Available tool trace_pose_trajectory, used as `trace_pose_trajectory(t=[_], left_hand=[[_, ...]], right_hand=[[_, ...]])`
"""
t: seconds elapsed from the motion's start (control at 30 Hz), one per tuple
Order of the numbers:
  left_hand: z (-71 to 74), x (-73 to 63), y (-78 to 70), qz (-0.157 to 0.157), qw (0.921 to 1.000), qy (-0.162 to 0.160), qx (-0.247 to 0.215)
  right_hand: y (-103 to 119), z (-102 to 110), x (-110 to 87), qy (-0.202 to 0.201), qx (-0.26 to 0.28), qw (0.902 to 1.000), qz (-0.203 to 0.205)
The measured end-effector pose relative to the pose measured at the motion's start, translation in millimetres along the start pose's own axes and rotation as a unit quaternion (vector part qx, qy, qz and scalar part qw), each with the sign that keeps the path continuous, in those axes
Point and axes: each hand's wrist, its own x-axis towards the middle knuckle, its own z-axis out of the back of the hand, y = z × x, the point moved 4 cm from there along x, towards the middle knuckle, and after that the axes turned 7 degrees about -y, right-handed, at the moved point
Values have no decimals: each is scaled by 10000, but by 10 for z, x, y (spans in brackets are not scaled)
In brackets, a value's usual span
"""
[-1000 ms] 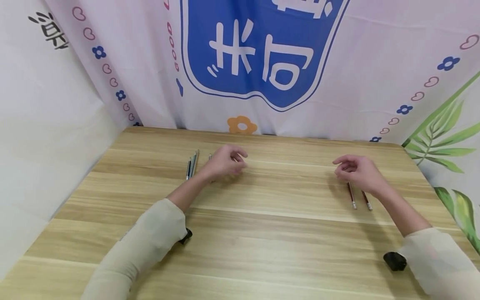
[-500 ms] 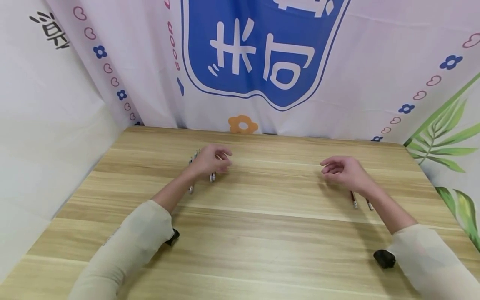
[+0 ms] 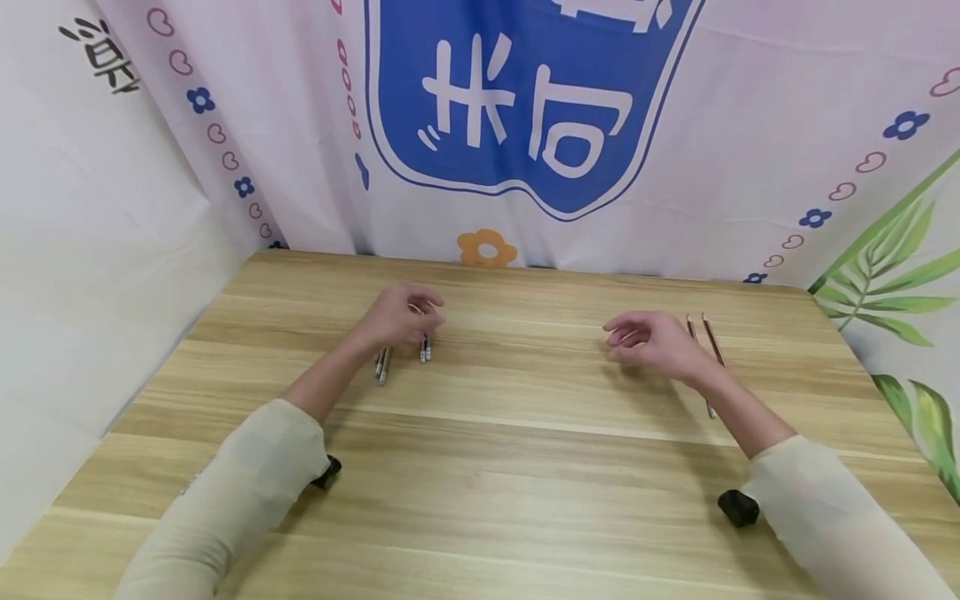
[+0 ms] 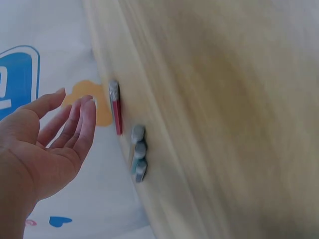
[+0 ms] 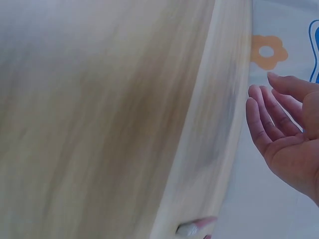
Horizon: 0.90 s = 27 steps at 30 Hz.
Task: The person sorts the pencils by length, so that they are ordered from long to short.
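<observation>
My left hand (image 3: pixel 399 317) hovers over pencils on the left of the table, fingers loosely bent and holding nothing. By its fingers the ends of a pair of pencils (image 3: pixel 425 348) show. Another group of pencils (image 3: pixel 382 367) lies partly under the hand and wrist. The left wrist view shows a red pencil (image 4: pixel 117 117) and several grey pencil ends (image 4: pixel 140 149) apart from the fingers. My right hand (image 3: pixel 651 342) floats above the table with relaxed, empty fingers. Two dark red pencils (image 3: pixel 713 337) lie right of it, partly covered by the forearm. A blurred pencil end (image 5: pixel 192 227) appears in the right wrist view.
The wooden table (image 3: pixel 510 475) reaches back to a pale printed curtain (image 3: pixel 300 125) with a blue emblem. A white wall covering (image 3: pixel 97 250) stands along the left side. Black wrist devices (image 3: pixel 738 507) hang below the sleeves.
Both hands have moved left. The left hand has come over the left pencils, uncovering the pair's ends. The right hand has left the two red pencils, whose tips now show.
</observation>
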Motion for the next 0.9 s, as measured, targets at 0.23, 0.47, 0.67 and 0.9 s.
trace_pose_trajectory(t=[0.23, 0.47, 0.67, 0.9], left_hand=[[189, -2, -6, 8, 9999, -135, 56], [342, -7, 41, 45, 9993, -257, 258], [458, -56, 51, -22, 9981, -357, 502], [552, -114, 110, 101, 9968, -400, 687]], right_hand=[[48, -121, 80, 51, 344, 9994, -21], [132, -265, 154, 220, 474, 9986, 34], [215, -378, 209, 295, 607, 9977, 72], [317, -510, 275, 434, 937, 9946, -75]])
